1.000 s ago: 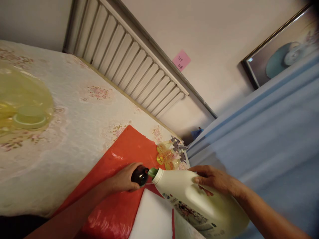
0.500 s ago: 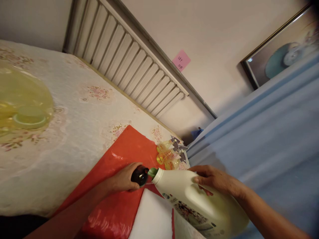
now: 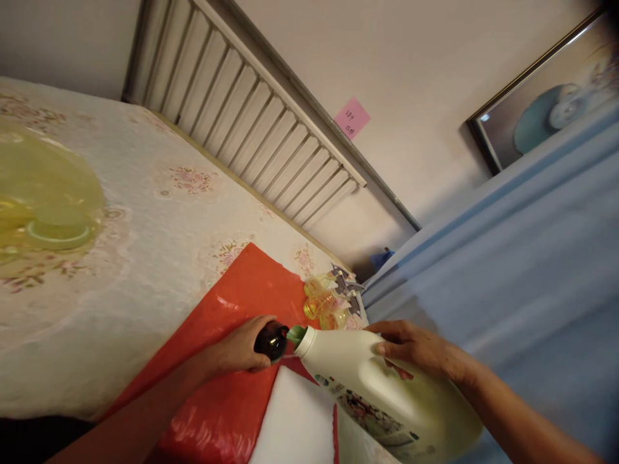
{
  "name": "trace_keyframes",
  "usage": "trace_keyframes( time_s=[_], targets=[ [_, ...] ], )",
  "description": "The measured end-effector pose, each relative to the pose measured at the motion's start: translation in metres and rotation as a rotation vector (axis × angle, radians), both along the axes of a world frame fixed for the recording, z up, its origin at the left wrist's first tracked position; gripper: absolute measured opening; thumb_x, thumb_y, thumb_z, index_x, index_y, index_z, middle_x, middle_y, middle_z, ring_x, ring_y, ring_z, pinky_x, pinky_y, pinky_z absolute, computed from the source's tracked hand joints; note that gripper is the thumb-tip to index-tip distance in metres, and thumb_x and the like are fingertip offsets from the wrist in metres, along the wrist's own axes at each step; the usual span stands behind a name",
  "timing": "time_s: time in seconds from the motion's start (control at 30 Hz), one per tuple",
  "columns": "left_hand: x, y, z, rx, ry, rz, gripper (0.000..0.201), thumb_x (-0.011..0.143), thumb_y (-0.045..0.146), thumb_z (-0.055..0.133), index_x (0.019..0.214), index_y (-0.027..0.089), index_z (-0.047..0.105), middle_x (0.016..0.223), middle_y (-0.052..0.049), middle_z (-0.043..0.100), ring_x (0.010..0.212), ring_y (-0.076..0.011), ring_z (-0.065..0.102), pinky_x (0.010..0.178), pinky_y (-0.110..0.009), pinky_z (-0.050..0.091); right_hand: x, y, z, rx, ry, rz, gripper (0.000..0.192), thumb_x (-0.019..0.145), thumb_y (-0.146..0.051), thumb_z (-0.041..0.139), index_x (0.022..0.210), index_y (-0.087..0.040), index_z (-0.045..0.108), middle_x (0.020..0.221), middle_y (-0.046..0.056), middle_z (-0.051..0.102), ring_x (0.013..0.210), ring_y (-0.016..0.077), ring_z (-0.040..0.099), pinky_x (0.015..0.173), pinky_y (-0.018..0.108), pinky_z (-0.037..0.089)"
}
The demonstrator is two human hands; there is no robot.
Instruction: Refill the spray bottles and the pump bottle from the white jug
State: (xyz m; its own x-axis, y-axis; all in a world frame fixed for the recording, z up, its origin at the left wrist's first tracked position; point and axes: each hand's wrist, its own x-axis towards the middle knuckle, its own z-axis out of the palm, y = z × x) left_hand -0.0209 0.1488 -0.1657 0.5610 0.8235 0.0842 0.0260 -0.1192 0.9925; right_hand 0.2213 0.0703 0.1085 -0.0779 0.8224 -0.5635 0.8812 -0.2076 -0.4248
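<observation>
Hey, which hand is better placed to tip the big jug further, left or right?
Probably the right hand: it grips the jug, while the left hand is occupied, holding a small dark container close to the jug's mouth.

Jug (image 3: 391,396) smooth plastic; black container (image 3: 271,341) glossy; red sheet (image 3: 261,283) shiny.

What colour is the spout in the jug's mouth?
The spout is green, seen best in the head view.
</observation>
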Motion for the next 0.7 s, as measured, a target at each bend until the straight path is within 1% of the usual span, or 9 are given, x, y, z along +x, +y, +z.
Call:
trace_keyframes(
  time_s=[0.17, 0.33, 0.5, 0.57, 0.7],
  targets=[
    [0.0005, 0.0006, -0.0014, -0.010, -0.001, -0.001, 0.071, 0.054, 0.014, 0.067, 0.122, 0.025, 0.051, 0.113, -0.005, 0.062, 0.091, -0.0257, 0.065, 0.053, -0.024, 0.047, 0.0015, 0.0001, -0.0010, 0.011, -0.017, 0.018, 0.047, 0.088, -0.053, 0.061, 0.118, -0.016, 0.065, 0.071, 0.002, 0.061, 0.050, 0.0082, 0.049, 0.046, 0.021, 0.041],
    [0.0001, -0.0009, -0.0001, -0.025, -0.007, 0.001, 0.070, 0.054, 0.012, 0.066, 0.121, 0.026, 0.051, 0.111, -0.003, 0.064, 0.085, -0.0230, 0.065, 0.054, -0.024, 0.047, 0.0024, 0.0010, -0.0011, 0.011, -0.027, 0.008, 0.050, 0.088, -0.053, 0.061, 0.120, -0.015, 0.064, 0.072, 0.002, 0.061, 0.050, 0.0086, 0.050, 0.047, 0.022, 0.043],
    [0.0009, -0.0009, -0.0004, -0.038, -0.031, -0.017, 0.066, 0.054, 0.012, 0.065, 0.118, 0.026, 0.052, 0.106, -0.001, 0.064, 0.081, -0.0217, 0.065, 0.050, -0.023, 0.045, 0.0016, 0.0014, -0.0004, 0.006, -0.032, 0.015, 0.050, 0.088, -0.054, 0.061, 0.120, -0.015, 0.064, 0.072, 0.002, 0.061, 0.050, 0.0083, 0.049, 0.046, 0.021, 0.042],
    [0.0011, -0.0003, -0.0009, -0.038, -0.028, -0.017, 0.067, 0.054, 0.012, 0.065, 0.118, 0.026, 0.052, 0.104, -0.001, 0.064, 0.081, -0.0220, 0.064, 0.050, -0.023, 0.045, 0.0010, 0.0018, 0.0000, 0.003, -0.035, 0.015, 0.050, 0.088, -0.054, 0.060, 0.121, -0.016, 0.064, 0.071, 0.002, 0.061, 0.050, 0.0084, 0.049, 0.047, 0.021, 0.042],
    [0.0012, 0.0006, -0.0017, -0.016, -0.014, -0.004, 0.069, 0.053, 0.012, 0.067, 0.119, 0.026, 0.052, 0.110, -0.002, 0.063, 0.086, -0.0228, 0.064, 0.054, -0.024, 0.046, -0.0015, 0.0028, 0.0014, 0.006, -0.051, 0.015, 0.051, 0.088, -0.054, 0.061, 0.121, -0.016, 0.064, 0.075, 0.003, 0.063, 0.051, 0.0089, 0.050, 0.047, 0.021, 0.042]
  ],
)
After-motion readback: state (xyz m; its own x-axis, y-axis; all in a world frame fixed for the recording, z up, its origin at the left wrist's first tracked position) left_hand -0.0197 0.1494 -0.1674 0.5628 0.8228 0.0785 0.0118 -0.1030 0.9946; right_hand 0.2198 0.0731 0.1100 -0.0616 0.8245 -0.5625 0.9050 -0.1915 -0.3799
